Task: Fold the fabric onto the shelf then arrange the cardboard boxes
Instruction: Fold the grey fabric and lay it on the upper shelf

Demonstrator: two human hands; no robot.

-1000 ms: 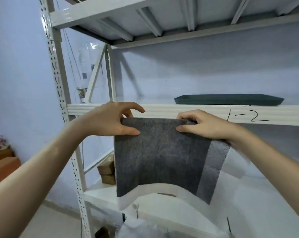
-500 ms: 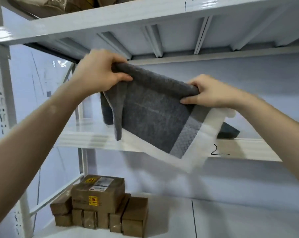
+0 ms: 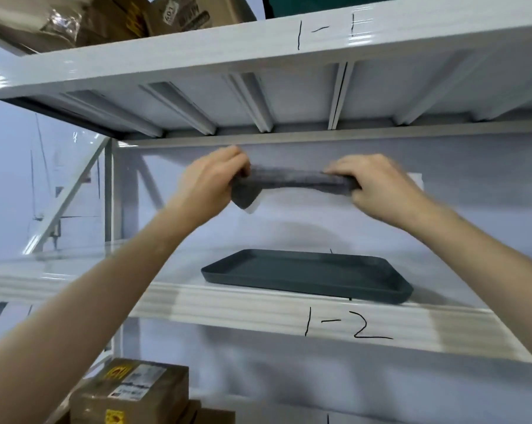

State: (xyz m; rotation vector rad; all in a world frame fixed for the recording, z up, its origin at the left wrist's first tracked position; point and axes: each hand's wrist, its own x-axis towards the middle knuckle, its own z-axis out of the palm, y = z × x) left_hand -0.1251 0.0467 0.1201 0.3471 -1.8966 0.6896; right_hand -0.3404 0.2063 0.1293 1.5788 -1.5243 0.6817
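A folded grey fabric [image 3: 292,180] with a pale edge is held flat in the air between my hands, above the shelf marked 1-2 [image 3: 258,313]. My left hand [image 3: 212,179] grips its left end, where a corner droops down. My right hand [image 3: 371,182] grips its right end. Brown cardboard boxes [image 3: 130,393] with yellow and white labels are stacked on the lower shelf at the bottom left. More cardboard boxes [image 3: 121,16] sit on the top shelf marked 1-1 [image 3: 258,47].
A dark shallow tray [image 3: 310,275] lies on the 1-2 shelf below the fabric. A crumpled plastic-wrapped bundle [image 3: 35,19] is at the top left. A white upright and a diagonal brace [image 3: 75,191] stand at the left. The wall is pale blue.
My hands have lifted the fabric from hanging open in front of the 1-2 shelf to a flat fold held above it. The view has tilted upward.
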